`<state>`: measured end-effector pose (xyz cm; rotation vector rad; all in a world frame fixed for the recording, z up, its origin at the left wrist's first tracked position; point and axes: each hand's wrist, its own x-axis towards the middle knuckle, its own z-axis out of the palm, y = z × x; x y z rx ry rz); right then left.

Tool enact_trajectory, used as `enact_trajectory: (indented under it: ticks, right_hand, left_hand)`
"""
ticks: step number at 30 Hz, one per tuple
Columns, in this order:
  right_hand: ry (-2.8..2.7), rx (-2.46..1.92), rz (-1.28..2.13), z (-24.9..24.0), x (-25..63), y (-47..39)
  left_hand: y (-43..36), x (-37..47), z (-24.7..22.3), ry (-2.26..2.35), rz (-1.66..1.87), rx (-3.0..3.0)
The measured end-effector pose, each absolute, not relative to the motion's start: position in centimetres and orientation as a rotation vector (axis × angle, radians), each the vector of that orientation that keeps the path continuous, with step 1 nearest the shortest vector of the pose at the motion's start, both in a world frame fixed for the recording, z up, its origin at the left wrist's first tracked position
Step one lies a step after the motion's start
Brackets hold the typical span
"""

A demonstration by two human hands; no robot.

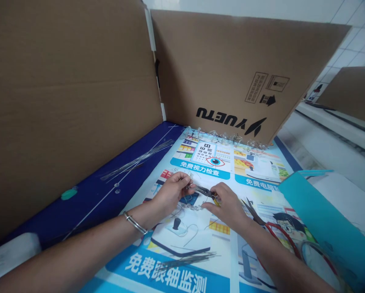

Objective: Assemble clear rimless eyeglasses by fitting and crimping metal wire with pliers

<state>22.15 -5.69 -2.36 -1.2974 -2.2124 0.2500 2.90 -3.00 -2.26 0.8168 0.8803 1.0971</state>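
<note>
My left hand [174, 189], with a silver bangle [135, 223] on its wrist, is closed in a pinch on a small wire piece, too small to make out well. My right hand [227, 202] is wrapped round pliers [204, 191] with yellow handles; their dark jaws point left and meet the piece at my left fingertips. A string of clear beads [194, 207] lies just below, between both hands, with thin wires curling on the printed sheet.
Cardboard panels [182, 81] stand behind and left. Scissors [269, 228] with red handles and a teal box [329, 228] are at the right. Wire bundles [188, 260] lie in front and at the left; clear beaded pieces [237, 138] line the back panel.
</note>
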Motion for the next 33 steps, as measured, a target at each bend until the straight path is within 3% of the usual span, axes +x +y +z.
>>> enact_trajectory:
  ticks: [33]
  right_hand:
    - [-2.354, -1.398, 0.173, -2.4, 23.3, -4.9]
  left_hand:
    - [-1.9, 2.4, -2.7, 0.979, 0.967, 1.268]
